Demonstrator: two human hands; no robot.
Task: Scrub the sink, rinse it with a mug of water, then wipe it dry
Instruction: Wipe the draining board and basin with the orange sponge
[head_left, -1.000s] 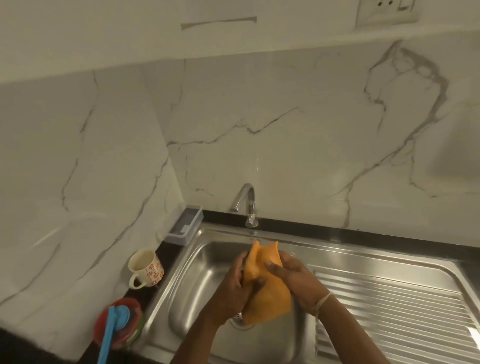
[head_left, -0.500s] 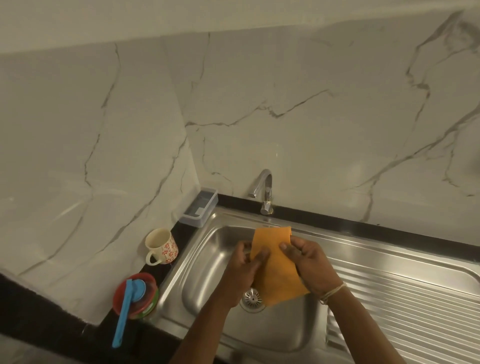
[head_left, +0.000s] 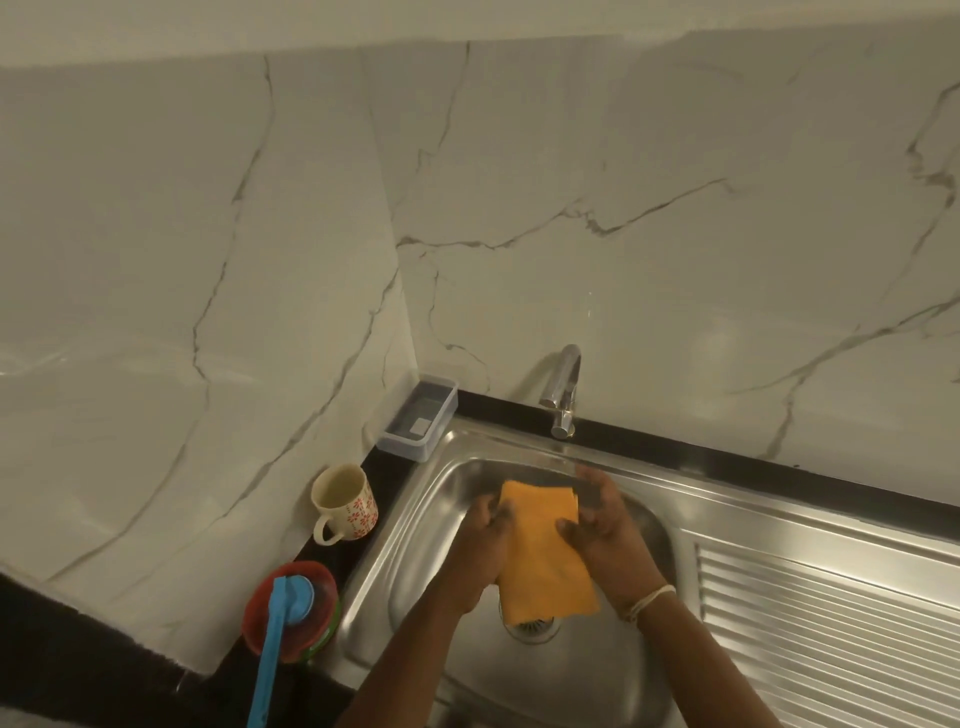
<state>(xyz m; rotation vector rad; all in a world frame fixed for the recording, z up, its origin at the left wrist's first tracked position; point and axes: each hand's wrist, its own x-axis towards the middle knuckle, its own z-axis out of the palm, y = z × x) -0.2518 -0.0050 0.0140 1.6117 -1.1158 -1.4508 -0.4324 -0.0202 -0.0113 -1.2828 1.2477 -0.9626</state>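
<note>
Both hands are on the folded orange cloth (head_left: 545, 556) over the stainless steel sink (head_left: 436, 499) basin, left hand (head_left: 480, 551) gripping its left edge, right hand (head_left: 605, 530) pinching the right. Compared with half a second ago it's folded narrower and held lower. The cloth hides most of the round metal drain (head_left: 532, 626); the right fingertips are blurry. The flowered cream mug (head_left: 345, 501) sits on the counter just left of the sink.

Orange cloth (head_left: 545, 556), red-flowered cream mug (head_left: 344, 503), blue brush (head_left: 278, 639), white grey-veined marble wall (head_left: 675, 208)
</note>
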